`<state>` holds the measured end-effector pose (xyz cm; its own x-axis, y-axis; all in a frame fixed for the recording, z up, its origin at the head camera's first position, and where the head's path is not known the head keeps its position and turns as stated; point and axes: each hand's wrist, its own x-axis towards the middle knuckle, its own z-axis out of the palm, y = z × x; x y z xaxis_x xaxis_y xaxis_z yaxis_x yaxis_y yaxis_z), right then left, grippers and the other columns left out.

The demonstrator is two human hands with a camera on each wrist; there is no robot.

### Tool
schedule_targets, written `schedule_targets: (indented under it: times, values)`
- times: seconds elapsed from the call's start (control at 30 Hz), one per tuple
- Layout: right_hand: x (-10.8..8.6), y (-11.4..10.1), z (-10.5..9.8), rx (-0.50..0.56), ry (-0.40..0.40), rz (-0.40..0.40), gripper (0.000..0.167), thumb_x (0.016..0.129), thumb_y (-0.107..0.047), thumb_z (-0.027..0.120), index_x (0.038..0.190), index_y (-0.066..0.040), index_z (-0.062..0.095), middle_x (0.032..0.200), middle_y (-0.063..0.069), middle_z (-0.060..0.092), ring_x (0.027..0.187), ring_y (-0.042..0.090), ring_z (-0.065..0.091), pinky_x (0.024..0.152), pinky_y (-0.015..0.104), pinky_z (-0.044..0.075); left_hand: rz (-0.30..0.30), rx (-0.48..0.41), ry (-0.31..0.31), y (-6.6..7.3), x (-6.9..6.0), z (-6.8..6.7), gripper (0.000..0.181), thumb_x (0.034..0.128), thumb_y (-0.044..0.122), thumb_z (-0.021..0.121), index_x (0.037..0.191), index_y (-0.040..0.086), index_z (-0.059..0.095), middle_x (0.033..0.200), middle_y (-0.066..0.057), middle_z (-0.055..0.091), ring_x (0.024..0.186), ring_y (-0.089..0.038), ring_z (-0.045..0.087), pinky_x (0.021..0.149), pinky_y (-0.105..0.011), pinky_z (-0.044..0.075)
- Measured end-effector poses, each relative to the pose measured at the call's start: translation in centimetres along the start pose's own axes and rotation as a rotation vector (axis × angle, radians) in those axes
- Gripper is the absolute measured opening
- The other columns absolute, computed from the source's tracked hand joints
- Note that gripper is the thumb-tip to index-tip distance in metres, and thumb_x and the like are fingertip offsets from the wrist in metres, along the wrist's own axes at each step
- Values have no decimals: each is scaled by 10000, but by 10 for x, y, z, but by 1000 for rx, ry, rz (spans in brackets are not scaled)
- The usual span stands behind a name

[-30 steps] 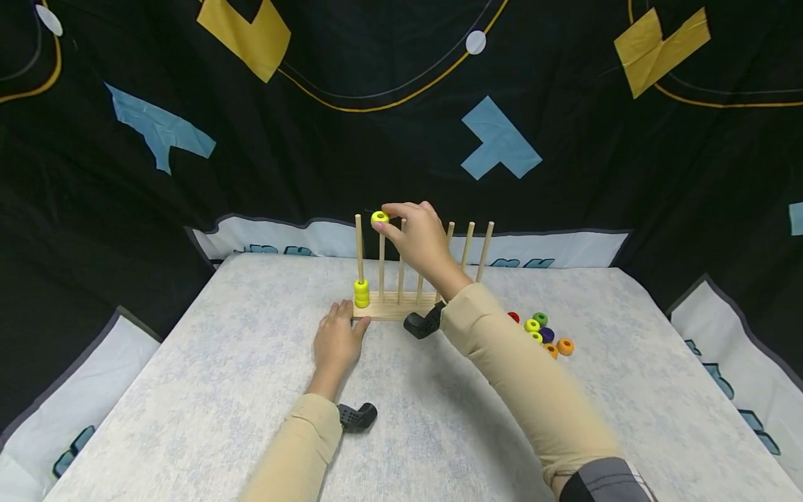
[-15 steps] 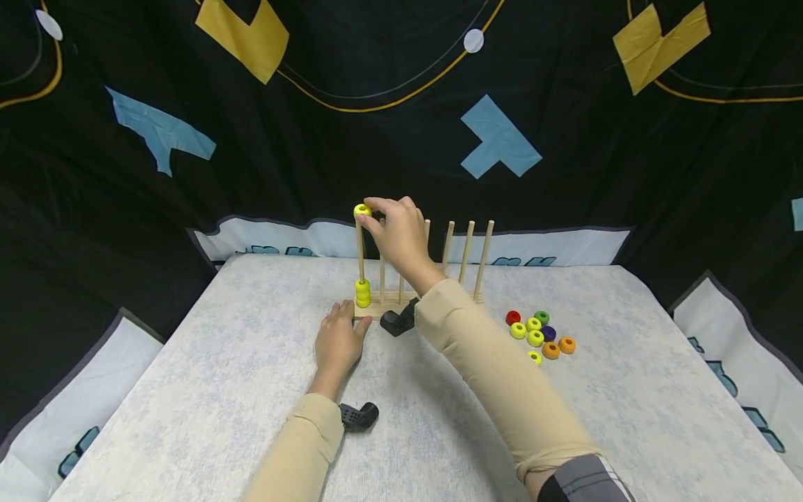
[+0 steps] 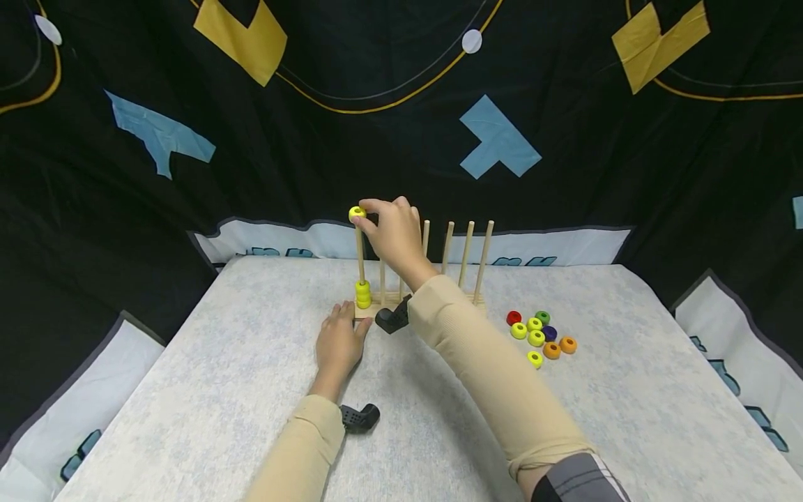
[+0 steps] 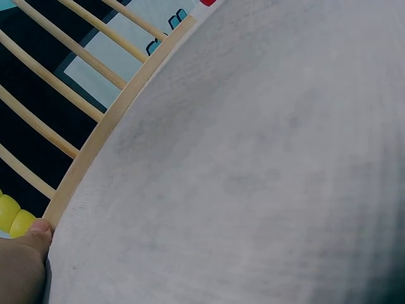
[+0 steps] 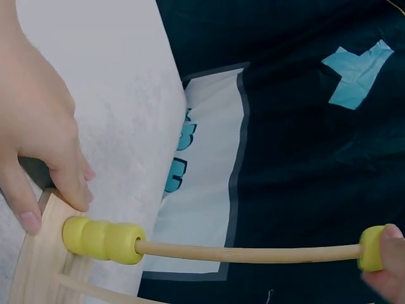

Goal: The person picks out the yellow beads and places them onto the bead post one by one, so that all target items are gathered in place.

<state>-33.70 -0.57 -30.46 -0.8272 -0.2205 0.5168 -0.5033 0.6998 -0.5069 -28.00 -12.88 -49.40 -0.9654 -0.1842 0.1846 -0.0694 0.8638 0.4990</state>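
Note:
My right hand point(image 3: 396, 233) pinches a yellow bead point(image 3: 357, 214) between thumb and fingertips, at the tip of the leftmost peg point(image 3: 360, 254) of a wooden peg rack point(image 3: 465, 300). In the right wrist view the held bead point(image 5: 371, 248) meets the peg's end; how far the peg enters it is hidden. Several yellow beads point(image 5: 101, 239) are stacked at the foot of that same peg. My left hand point(image 3: 337, 341) grips the left end of the rack's base point(image 5: 47, 253), thumb on one side and fingers on the other.
Loose beads lie right of the rack: a red bead point(image 3: 514, 318), a green bead point(image 3: 542, 317), a purple bead point(image 3: 548, 333), orange beads point(image 3: 567, 344) and several yellow beads point(image 3: 518, 330). A dark curtain point(image 3: 376, 153) hangs behind the pale table point(image 3: 251, 335).
My right hand has moved left with the yellow bead, from near the second peg to the top of the leftmost peg. My left hand has stayed at the base.

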Motion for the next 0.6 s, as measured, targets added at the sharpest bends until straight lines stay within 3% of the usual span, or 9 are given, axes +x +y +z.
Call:
schedule_targets:
  times: [0.27,0.43,0.6]
  values:
    - [-3,2,3,-35,-13,36,364,924,-372,701,1243,-198,707,1195,-71,725,953,156,484,815,312,393,-1,-2,-3,0,-1,0,634,993,453,565,1480,61,456,1541,-151,445,1458,-366,371,1172,-554,343]
    - [-5,3,3,-63,2,9,325,947,-340,683,1245,-211,707,1197,-88,727,944,150,494,801,303,394,4,1,3,1,-2,-2,636,993,450,566,1478,54,457,1536,-153,450,1455,-365,376,1170,-552,348]
    - [-9,6,0,-72,24,-28,316,950,-328,682,1241,-209,709,1098,-69,756,933,157,497,798,316,392,8,-1,8,0,-2,-2,640,992,449,568,1481,52,452,1534,-158,453,1456,-364,375,1173,-550,344]
